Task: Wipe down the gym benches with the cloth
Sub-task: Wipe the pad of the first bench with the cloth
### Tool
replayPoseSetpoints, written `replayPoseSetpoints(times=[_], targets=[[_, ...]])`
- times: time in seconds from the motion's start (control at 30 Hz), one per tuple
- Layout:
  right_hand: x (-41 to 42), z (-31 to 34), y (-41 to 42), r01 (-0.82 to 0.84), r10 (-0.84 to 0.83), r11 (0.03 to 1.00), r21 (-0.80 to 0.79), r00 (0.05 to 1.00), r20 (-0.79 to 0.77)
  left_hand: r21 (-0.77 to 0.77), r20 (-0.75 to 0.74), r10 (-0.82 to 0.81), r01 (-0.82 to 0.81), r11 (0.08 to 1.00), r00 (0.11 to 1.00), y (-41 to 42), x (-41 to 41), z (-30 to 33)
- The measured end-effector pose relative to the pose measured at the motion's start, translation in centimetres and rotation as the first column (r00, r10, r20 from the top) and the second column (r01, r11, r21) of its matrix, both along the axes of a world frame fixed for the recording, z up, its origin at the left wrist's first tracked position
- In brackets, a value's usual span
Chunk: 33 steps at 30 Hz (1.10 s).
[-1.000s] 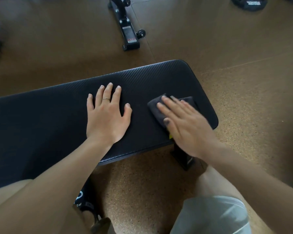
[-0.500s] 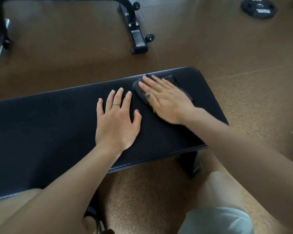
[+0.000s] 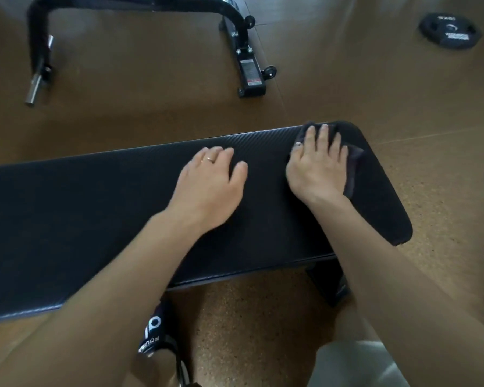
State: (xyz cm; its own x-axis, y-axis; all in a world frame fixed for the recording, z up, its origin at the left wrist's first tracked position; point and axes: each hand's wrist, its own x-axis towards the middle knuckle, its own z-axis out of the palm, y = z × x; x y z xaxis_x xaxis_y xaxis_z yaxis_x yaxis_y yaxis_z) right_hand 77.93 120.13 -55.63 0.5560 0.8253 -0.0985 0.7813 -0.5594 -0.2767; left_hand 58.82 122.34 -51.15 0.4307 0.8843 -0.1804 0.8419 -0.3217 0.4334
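A long black padded gym bench (image 3: 95, 213) runs across the view from the left edge to the right. A dark grey cloth (image 3: 352, 166) lies on its far right corner. My right hand (image 3: 317, 166) presses flat on the cloth with straight fingers that reach the bench's far edge, and most of the cloth is hidden under it. My left hand (image 3: 210, 185), with a ring on one finger, rests palm down on the bench pad just left of the right hand, its fingers slightly bent.
Beyond the bench a black equipment frame (image 3: 246, 62) with small wheels stands on the brown cork floor, a metal bar end (image 3: 35, 88) at the far left. A black weight plate (image 3: 450, 30) lies at the top right. My sandalled foot (image 3: 158, 339) is below the bench.
My right hand has slid the cloth from the bench's near right edge across to the far right corner. The left hand stayed on the pad, its fingers now a little more curled.
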Motion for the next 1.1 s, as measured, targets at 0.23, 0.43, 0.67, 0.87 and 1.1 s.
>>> replayPoseSetpoints(times=[0.23,0.43,0.67,0.87,1.1], targets=[[-13.8,-0.5,-0.8,-0.712,0.712,0.7,0.062,0.702,0.01,-0.02,-0.006,0.268,-0.268,0.963,0.964,2.0,-7.7,2.3],[-5.0,0.1,-7.8,-0.837,0.835,0.547,-0.016,0.545,0.072,-0.053,-0.159,0.191,-0.202,0.978,0.969,2.0,-8.9,0.7],[-8.1,-0.2,1.8,-0.511,0.512,0.859,-0.042,0.856,0.068,0.068,-0.288,0.205,-0.194,0.979,0.935,1.1,-7.0,-1.0],[-9.3,0.0,-4.7,-0.823,0.822,0.568,-0.011,0.566,0.065,0.058,-0.305,0.182,-0.173,0.983,0.935,1.6,-7.4,-0.9],[-5.9,0.0,3.4,-0.538,0.54,0.842,-0.044,0.839,0.069,0.001,-0.347,0.096,-0.102,0.995,0.933,1.4,-8.5,0.6]])
